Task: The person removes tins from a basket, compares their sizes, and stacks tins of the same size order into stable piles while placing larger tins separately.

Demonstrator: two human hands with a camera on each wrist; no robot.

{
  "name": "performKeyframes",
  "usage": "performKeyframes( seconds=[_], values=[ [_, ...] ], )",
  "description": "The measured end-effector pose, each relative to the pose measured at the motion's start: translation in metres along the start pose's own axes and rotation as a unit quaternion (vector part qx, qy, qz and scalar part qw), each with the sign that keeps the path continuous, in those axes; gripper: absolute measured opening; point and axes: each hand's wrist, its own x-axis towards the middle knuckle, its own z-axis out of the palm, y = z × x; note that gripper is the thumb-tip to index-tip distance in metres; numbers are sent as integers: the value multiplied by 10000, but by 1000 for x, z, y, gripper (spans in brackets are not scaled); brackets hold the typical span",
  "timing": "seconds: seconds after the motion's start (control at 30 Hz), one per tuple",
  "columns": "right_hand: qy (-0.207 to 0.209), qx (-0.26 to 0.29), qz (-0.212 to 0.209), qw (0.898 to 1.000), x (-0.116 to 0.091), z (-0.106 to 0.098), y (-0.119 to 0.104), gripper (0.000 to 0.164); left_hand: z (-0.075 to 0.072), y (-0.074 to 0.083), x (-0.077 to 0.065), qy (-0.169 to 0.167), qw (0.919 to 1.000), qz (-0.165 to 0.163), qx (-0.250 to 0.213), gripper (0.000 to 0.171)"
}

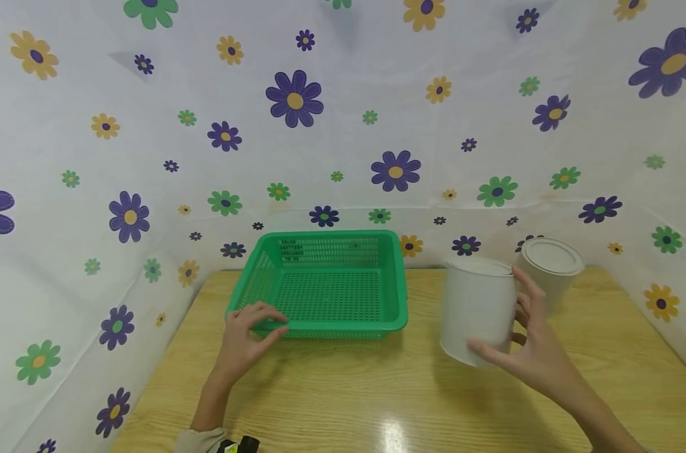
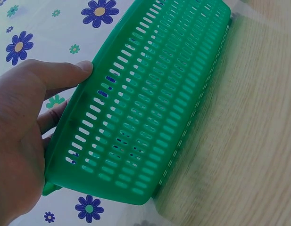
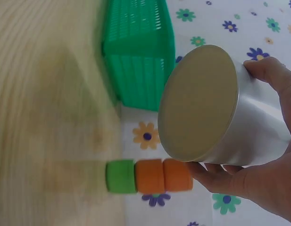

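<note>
My right hand (image 1: 538,349) grips a plain white can (image 1: 479,311) by its side, thumb at the front and fingers round the far right. The can is tilted and held up off the table; its flat round base (image 3: 199,103) faces the right wrist camera. My left hand (image 1: 243,340) holds the rim of a green perforated basket (image 1: 401,283) at its near left corner. In the left wrist view, the fingertip (image 2: 85,67) presses the rim. The basket has nothing in it. A stack of small blocks (image 3: 150,176), green below and orange above, is seen beyond the can.
A second white can (image 1: 551,267) stands at the back right of the wooden table (image 1: 343,390). Flower-printed white cloth (image 1: 343,138) hangs behind and at both sides. In the head view the held can hides the stack.
</note>
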Motion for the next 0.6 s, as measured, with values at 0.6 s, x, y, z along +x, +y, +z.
performKeyframes(
  seconds=[0.6],
  values=[
    [50,-887,339,9955,-39,-48,50,137,1,-2,0,-4,10000,-3,89,22]
  ],
)
